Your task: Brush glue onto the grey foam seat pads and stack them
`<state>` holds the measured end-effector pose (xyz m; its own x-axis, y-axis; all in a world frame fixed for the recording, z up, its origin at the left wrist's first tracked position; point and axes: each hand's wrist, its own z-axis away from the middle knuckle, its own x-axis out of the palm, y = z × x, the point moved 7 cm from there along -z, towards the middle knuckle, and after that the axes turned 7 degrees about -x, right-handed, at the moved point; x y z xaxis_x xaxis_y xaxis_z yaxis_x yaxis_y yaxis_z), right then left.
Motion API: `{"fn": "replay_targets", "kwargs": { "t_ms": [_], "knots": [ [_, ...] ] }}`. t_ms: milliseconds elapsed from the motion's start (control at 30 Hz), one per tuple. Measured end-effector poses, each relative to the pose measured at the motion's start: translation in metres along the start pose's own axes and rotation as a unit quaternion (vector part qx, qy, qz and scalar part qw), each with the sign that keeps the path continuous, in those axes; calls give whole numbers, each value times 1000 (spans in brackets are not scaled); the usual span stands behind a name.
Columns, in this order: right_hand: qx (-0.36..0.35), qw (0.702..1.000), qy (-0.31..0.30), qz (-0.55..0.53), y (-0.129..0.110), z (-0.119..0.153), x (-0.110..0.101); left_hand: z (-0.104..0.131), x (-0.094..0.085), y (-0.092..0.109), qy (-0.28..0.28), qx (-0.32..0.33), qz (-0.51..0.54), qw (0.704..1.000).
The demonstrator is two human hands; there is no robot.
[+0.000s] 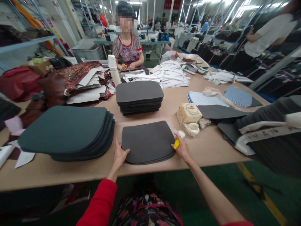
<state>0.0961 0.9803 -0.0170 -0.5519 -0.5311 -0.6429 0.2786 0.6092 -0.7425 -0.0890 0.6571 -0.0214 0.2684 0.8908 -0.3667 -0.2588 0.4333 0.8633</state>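
Observation:
A low stack of dark grey rounded panels [148, 141] lies on the brown table [204, 150] in front of me. My left hand [120, 153] is at its left edge, thumb on the top panel and fingers apart. At the right edge, my right hand [181, 147] holds a small yellow tool [176, 143] against the panels. Behind stands a taller stack of grey panels [139, 92]. A stack of larger dark green panels [66, 130] sits to the left of my left hand.
A yellowish block in wrapping [189, 114] sits right of the stacks. Striped cloth [207, 99] and a bundle of dark sheets [270, 131] lie farther right. A white bottle [114, 70] stands behind. Across the table a person [129, 50] handles strips.

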Motion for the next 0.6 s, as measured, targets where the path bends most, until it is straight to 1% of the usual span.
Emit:
{"fn": "replay_targets", "kwargs": {
  "t_ms": [167, 300, 400, 500, 600],
  "knots": [
    [17, 999, -38, 0, 6, 1, 5, -2, 1, -1, -3, 16, -26, 1000],
    [21, 999, -48, 2, 6, 2, 6, -1, 2, 0, 13, 36, -32, 999],
    [17, 998, -55, 2, 3, 2, 5, 2, 3, 2, 14, 44, -40, 998],
    [5, 998, -67, 1, -1, 2, 7, 7, 5, 7, 17, 52, -62, 997],
    [-14, 997, -75, 9, -2, 1, 9, 12, 5, 16, 31, 75, -86, 993]
  ]
}}
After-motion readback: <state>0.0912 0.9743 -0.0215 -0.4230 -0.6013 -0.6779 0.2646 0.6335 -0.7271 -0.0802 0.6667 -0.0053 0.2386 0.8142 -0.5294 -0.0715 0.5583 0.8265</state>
